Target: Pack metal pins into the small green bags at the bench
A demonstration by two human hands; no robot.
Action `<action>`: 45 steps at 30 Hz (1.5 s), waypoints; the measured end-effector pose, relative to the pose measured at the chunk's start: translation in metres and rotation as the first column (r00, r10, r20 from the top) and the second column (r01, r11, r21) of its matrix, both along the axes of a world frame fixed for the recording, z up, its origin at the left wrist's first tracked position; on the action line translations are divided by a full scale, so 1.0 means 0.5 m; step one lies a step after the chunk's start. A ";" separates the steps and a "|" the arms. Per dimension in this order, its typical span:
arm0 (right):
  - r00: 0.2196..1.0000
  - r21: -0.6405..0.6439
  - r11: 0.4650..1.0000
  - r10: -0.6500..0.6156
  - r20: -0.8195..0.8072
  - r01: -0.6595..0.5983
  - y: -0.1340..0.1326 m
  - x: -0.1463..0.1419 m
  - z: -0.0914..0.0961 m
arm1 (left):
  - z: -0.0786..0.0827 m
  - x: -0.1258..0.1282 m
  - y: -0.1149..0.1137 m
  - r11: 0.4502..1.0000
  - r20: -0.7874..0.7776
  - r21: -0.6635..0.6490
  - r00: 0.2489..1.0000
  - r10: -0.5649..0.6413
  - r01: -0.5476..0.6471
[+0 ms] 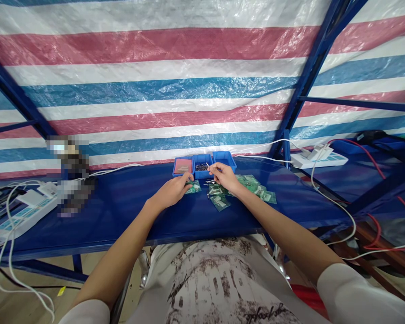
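My left hand (pixel 176 189) is closed on the edge of a small clear-and-green packet (pixel 195 186), just in front of the left blue bin (pixel 173 167). At the front of the middle bin (pixel 202 157), my right hand (pixel 225 177) pinches a small thin piece (pixel 208 165), too small to name. That bin holds many dark, thin pieces (pixel 200 167). Inside the left bin are a reddish sheet (pixel 179 164) and some small pale pieces. Under and beside my right hand lie several more green packets (pixel 219 202) with white labels or parts inside.
A third blue bin (pixel 234 164) adjoins the middle one. White power strips lie on the blue table (pixel 121 202) at left (pixel 27 216) and right (pixel 319 158), with loose cables. Behind hangs a striped sheet (pixel 168 90) between blue metal posts (pixel 310 67).
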State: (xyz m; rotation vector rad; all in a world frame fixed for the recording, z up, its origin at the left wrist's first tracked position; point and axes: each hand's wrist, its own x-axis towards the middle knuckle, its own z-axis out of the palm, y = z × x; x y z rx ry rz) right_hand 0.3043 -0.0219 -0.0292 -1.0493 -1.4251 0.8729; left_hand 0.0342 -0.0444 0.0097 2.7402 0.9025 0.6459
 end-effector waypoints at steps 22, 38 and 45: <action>0.998 -0.033 0.999 0.017 -0.059 -0.019 -0.007 -0.004 0.004 | -0.002 0.009 -0.002 1.000 0.053 0.005 0.999 -0.007 0.007; 0.907 -0.190 0.895 0.363 -0.215 -0.403 -0.035 -0.016 0.012 | -0.011 0.013 0.002 1.000 0.068 0.025 0.998 0.009 -0.011; 0.869 -0.212 0.848 0.441 -0.226 -0.485 -0.033 -0.014 0.008 | -0.018 0.015 0.007 1.000 0.096 0.007 0.995 -0.002 0.001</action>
